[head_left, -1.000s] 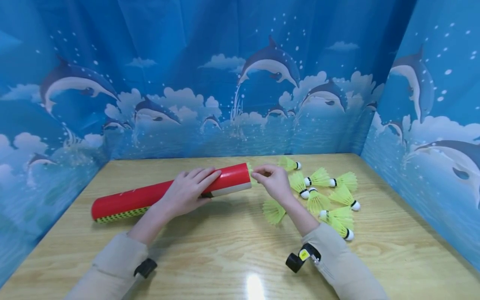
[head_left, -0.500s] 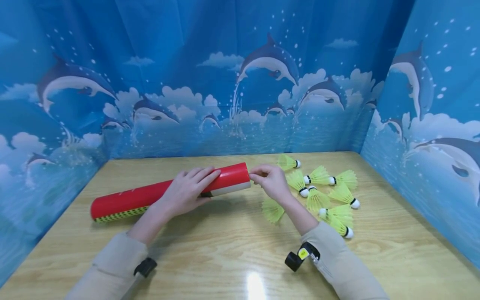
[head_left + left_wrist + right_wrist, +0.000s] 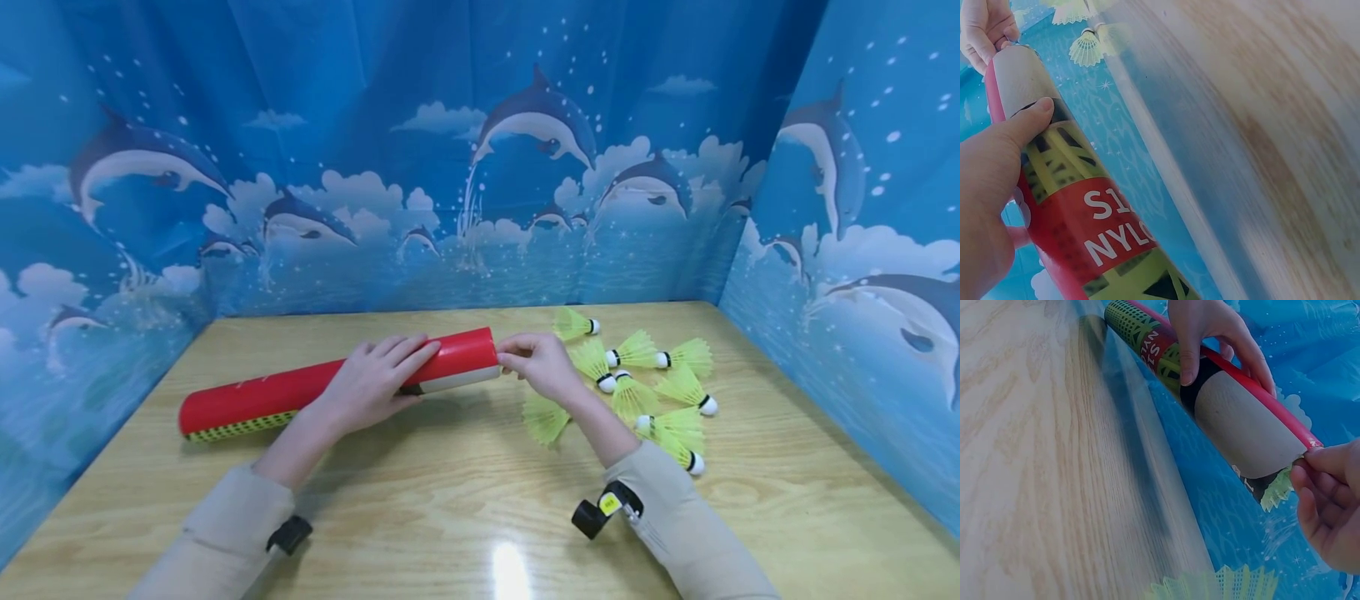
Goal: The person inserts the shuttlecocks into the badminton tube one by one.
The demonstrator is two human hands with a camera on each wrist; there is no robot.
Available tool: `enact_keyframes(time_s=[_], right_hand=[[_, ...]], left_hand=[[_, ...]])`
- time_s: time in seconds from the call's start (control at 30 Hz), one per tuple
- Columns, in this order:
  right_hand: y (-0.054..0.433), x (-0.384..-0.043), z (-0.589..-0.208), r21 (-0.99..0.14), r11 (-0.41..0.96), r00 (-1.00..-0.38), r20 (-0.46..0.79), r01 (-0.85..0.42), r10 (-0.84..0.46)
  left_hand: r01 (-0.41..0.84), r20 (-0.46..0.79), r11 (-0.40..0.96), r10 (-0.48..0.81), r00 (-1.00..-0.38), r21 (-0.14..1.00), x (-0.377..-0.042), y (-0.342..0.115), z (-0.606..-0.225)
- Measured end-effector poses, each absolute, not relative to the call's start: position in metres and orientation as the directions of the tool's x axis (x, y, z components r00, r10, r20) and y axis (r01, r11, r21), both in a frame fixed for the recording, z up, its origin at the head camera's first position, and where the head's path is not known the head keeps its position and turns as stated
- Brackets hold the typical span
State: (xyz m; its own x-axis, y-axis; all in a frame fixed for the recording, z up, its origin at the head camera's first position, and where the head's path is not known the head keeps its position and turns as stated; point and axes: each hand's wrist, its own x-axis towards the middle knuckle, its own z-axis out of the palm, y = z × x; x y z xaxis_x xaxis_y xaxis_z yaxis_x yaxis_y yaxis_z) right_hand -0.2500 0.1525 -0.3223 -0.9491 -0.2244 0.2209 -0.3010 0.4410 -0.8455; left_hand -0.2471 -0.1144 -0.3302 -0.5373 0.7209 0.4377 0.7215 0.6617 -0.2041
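My left hand [image 3: 371, 379] grips a long red shuttlecock tube [image 3: 262, 396] from above, its thumb on the near side. The tube is tilted, its right end raised off the table. In the left wrist view the tube's printed label [image 3: 1100, 219] shows yellow-green patterns and white letters. At the raised open end, my right hand [image 3: 542, 365] pinches the rim of a yellow-green shuttlecock [image 3: 1277, 490] with thumb and fingertips. Its skirt edge sticks out of the mouth; the rest is hidden inside the tube.
Several yellow shuttlecocks with white heads lie loose on the wooden table [image 3: 450, 517], right of the tube, among them one shuttlecock [image 3: 633, 398] beside my right forearm. A blue dolphin-print curtain [image 3: 375, 167] stands behind and to the right.
My right hand has moved slightly left against the tube's mouth, and the shuttlecock has gone deeper inside. My left hand keeps its grip on the tube.
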Motion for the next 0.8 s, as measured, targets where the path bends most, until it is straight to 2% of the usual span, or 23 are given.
enact_keyframes(time_s=[0.5, 0.8], right_hand=[[0.164, -0.243, -0.314, -0.877, 0.387, -0.931, 0.158, -0.285, -0.329], [0.183, -0.237, -0.305, -0.891, 0.377, -0.938, 0.129, -0.252, -0.321]], left_hand=[[0.73, 0.442, 0.657, 0.721, -0.534, -0.188, -0.248, -0.114, -0.329], [0.739, 0.458, 0.647, 0.723, -0.517, -0.188, -0.249, -0.115, -0.327]])
